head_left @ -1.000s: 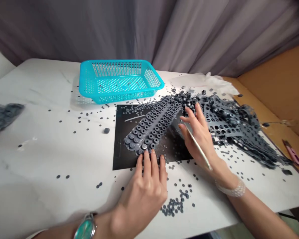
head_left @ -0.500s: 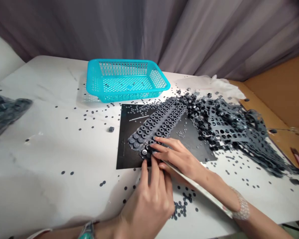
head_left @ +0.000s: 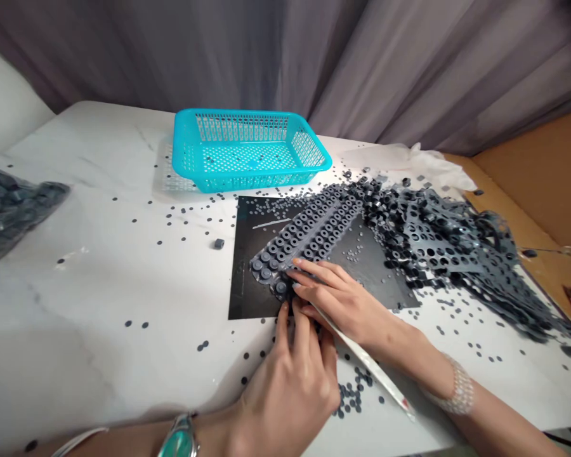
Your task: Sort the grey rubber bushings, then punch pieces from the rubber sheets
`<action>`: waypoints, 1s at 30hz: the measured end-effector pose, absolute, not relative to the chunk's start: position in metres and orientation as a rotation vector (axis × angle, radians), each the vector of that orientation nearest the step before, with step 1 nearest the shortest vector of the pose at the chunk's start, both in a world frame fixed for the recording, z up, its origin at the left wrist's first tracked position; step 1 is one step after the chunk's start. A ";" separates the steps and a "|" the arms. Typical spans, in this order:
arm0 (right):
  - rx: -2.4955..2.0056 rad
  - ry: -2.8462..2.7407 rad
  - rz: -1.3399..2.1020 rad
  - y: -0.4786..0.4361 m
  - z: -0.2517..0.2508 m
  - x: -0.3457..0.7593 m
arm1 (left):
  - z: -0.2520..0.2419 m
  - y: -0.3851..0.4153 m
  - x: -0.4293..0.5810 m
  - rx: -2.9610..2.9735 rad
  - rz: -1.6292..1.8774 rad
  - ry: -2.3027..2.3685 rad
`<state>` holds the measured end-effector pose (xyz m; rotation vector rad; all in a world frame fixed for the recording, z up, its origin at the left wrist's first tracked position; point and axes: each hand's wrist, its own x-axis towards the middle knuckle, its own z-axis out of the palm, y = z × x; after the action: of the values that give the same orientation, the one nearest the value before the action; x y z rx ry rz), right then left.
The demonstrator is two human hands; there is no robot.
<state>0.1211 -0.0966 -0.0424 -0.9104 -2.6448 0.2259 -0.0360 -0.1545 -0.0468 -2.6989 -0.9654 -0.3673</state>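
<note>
A grey strip with rows of ring-shaped pieces lies slantwise on a black mat. My left hand is at the strip's near end, fingers bent down against it; what its fingertips hold, if anything, is hidden. Over the same end lies my right hand, its fingers close together on the strip's near part. A thin white stick runs out from under my right hand toward the front edge. One round piece sits at the strip's end, just ahead of my left fingertips.
A turquoise basket stands behind the mat. To the right is a heap of dark perforated sheets and rings. A bag of dark parts lies at left. Small black discs are scattered over the white table.
The white stick has swung, its near end now lower and further left. The scene has shifted slightly right in view. Both hands stay at the strip's near end.
</note>
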 end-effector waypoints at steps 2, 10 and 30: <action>-0.912 -2.663 0.190 -0.093 -0.042 0.120 | -0.046 -0.154 -0.035 -2.696 -0.378 -0.974; -1.010 -2.483 0.250 -0.085 -0.032 0.128 | -0.046 -0.155 -0.035 -2.685 -0.383 -0.962; -0.944 -2.587 0.419 -0.097 -0.035 0.130 | -0.047 -0.154 -0.036 -2.697 -0.383 -0.939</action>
<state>0.1302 -0.0975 -0.0349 -0.9441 -2.5866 0.4194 -0.0360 -0.1545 -0.0472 -2.6973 -0.9391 -0.3825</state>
